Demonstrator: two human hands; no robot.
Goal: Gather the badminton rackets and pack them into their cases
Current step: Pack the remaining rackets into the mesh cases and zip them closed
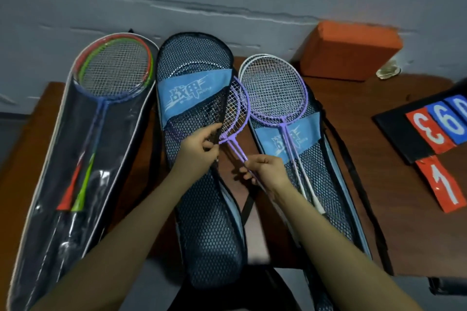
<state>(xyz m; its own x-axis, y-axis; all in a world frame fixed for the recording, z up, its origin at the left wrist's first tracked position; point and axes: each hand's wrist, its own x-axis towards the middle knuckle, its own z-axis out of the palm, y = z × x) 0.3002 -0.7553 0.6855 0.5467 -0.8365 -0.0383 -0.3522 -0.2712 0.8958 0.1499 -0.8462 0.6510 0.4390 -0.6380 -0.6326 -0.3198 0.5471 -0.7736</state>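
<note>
A black mesh case (202,199) with a blue label lies in the middle of the table. My left hand (199,142) pinches its open right edge. My right hand (262,168) grips the shafts of two purple rackets (237,113), whose heads sit partly under the case's edge. To the right, a second mesh case (328,184) lies flat with a purple and a white racket (274,91) resting on top of it. On the left, a clear-fronted case (75,159) holds a red and a green racket (113,68).
The brown table (394,230) carries an orange block (350,50) at the back right and a black board with red and blue number cards (439,131) at the right edge. A grey wall rises behind. A black strap (364,197) runs along the right case.
</note>
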